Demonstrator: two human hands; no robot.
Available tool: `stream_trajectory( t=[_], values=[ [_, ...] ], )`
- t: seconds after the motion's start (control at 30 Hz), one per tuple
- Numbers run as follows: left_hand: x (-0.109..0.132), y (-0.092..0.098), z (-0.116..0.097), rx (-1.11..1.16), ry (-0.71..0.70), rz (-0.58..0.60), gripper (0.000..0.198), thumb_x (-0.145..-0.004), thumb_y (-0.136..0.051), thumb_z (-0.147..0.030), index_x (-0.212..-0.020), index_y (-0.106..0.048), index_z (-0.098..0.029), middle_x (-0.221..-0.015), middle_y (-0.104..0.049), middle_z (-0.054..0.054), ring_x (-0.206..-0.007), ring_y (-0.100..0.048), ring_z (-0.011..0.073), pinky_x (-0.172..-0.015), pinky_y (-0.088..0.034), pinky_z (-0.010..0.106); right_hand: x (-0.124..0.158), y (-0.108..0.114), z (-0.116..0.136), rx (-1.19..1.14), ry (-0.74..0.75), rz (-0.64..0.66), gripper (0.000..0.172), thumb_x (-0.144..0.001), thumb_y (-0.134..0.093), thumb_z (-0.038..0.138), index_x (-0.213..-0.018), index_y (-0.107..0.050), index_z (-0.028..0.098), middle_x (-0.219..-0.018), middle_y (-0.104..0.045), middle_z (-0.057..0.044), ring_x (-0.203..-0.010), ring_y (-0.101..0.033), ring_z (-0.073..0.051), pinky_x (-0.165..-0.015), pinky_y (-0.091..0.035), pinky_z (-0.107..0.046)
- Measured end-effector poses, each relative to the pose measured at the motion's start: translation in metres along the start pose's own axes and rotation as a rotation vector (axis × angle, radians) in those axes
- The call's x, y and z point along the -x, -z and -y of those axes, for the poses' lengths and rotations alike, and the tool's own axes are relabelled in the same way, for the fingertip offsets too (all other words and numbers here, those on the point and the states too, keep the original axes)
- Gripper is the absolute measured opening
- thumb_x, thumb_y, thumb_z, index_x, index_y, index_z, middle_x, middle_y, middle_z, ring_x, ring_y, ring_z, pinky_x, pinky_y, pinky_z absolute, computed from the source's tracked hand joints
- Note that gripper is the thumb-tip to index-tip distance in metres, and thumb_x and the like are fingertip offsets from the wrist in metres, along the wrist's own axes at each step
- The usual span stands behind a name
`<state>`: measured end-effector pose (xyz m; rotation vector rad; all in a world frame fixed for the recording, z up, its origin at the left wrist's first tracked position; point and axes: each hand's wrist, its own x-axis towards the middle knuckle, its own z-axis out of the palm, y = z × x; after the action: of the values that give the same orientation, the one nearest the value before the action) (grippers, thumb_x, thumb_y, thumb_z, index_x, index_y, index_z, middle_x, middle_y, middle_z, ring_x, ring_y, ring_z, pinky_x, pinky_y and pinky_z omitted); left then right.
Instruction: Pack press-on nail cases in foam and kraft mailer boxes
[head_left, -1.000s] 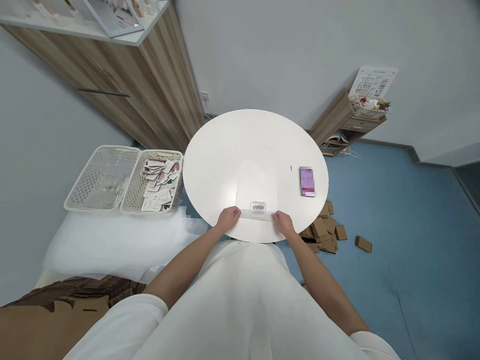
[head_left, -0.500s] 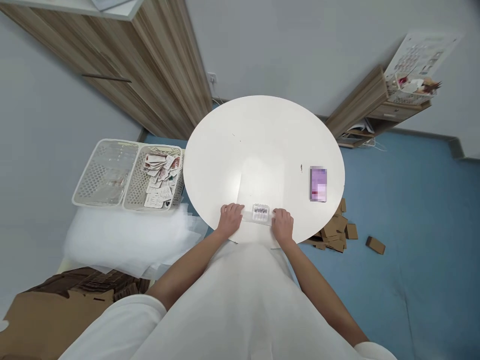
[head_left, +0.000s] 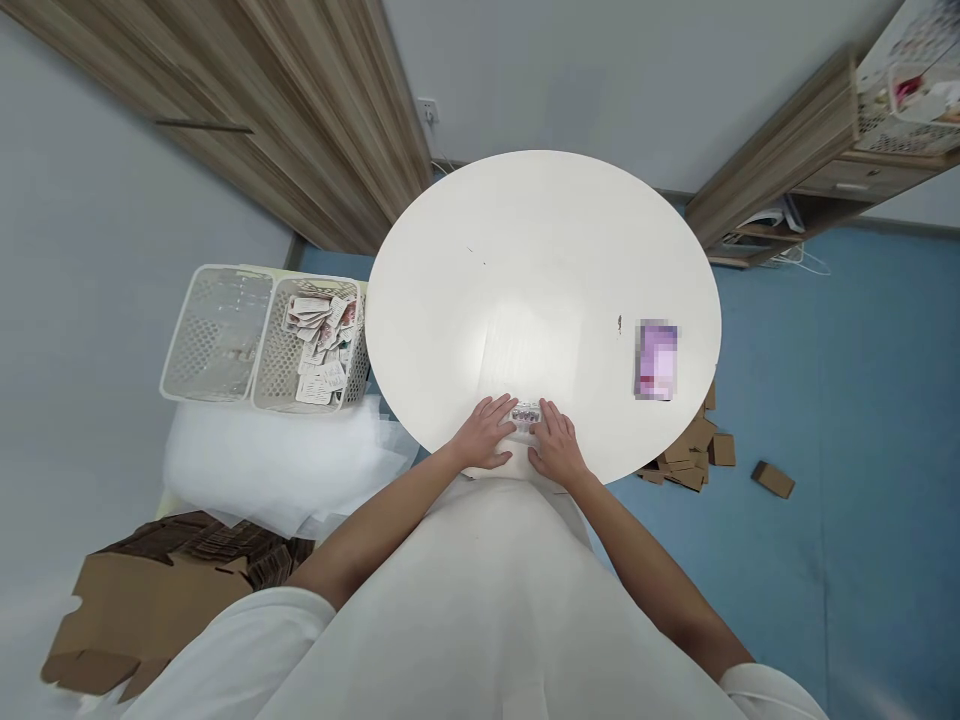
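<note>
A small clear plastic case [head_left: 526,415] with a row of dark pieces inside lies near the front edge of the white round table. My left hand [head_left: 484,436] rests at its left side, fingers stretched out and apart, fingertips at the case's edge. On the other side, my right hand [head_left: 556,445] lies with its fingers extended along the right edge of the case. Both hands are open, palms down. A pale translucent sheet [head_left: 517,462] shows between the hands, in front of the case; its outline is hard to make out.
A purple pixelated item [head_left: 657,360] lies on the right of the table [head_left: 540,215]. At left stand a basket of printed cards [head_left: 319,350], another white basket [head_left: 217,335], a stack of translucent sheets [head_left: 262,450] and brown cardboard [head_left: 142,610]. Small cardboard boxes [head_left: 686,450] lie on the floor.
My hands have moved inward from the sheet's ends to the sides of the case, and their fingers have straightened. The case now shows partly covered by my fingers. The view has shifted.
</note>
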<state>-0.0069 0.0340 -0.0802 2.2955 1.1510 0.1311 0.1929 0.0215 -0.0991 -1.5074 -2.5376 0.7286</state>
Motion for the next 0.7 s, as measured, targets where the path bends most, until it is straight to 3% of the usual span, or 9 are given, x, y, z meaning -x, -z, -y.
stream_trajectory(
  t=[0.07,0.27,0.53,0.6,0.7],
  values=[
    [-0.004,-0.002,0.001,-0.059,-0.025,0.006,0.040,-0.068,-0.059,-0.037,-0.103,-0.052,-0.019,-0.139,-0.028,0.011,-0.129,-0.020,0.0280,-0.104,-0.013,0.047,-0.005,0.002,-0.001,0.030,0.006,0.027,0.023,-0.070,-0.050,0.019,-0.093,-0.051,0.016,-0.139,-0.025,-0.015,-0.126,-0.025,-0.029,-0.095,-0.026,-0.044],
    [-0.010,-0.005,0.001,-0.187,-0.038,-0.016,0.036,-0.071,-0.054,-0.028,-0.105,-0.048,-0.017,-0.129,-0.041,0.013,-0.119,-0.037,0.0251,-0.101,-0.020,0.043,-0.013,0.006,0.006,0.110,-0.029,0.077,0.034,-0.069,-0.051,0.020,-0.102,-0.046,0.015,-0.131,-0.037,-0.017,-0.117,-0.036,-0.027,-0.089,-0.034,-0.039],
    [0.016,-0.005,-0.008,-0.089,-0.103,0.044,0.035,-0.066,-0.054,-0.032,-0.098,-0.048,-0.020,-0.107,-0.054,0.007,-0.100,-0.049,0.0241,-0.087,-0.035,0.036,0.017,0.001,0.037,0.069,-0.073,0.111,0.033,-0.069,-0.050,0.029,-0.099,-0.045,0.017,-0.116,-0.048,-0.011,-0.105,-0.044,-0.024,-0.086,-0.034,-0.036],
    [0.018,-0.003,-0.010,-0.080,-0.098,0.065,0.032,-0.066,-0.053,-0.034,-0.094,-0.049,-0.020,-0.096,-0.057,0.006,-0.090,-0.052,0.0227,-0.080,-0.038,0.034,0.022,0.001,0.041,0.056,-0.068,0.114,0.031,-0.069,-0.049,0.028,-0.099,-0.046,0.018,-0.112,-0.051,-0.010,-0.107,-0.043,-0.024,-0.088,-0.032,-0.037],
    [0.012,0.003,-0.011,-0.085,-0.072,0.085,0.028,-0.067,-0.052,-0.036,-0.090,-0.050,-0.020,-0.083,-0.058,0.004,-0.078,-0.054,0.0209,-0.072,-0.039,0.032,0.024,0.006,0.042,0.091,-0.072,0.048,0.029,-0.072,-0.047,0.027,-0.099,-0.048,0.018,-0.121,-0.045,-0.011,-0.122,-0.029,-0.027,-0.095,-0.023,-0.041]
  ],
)
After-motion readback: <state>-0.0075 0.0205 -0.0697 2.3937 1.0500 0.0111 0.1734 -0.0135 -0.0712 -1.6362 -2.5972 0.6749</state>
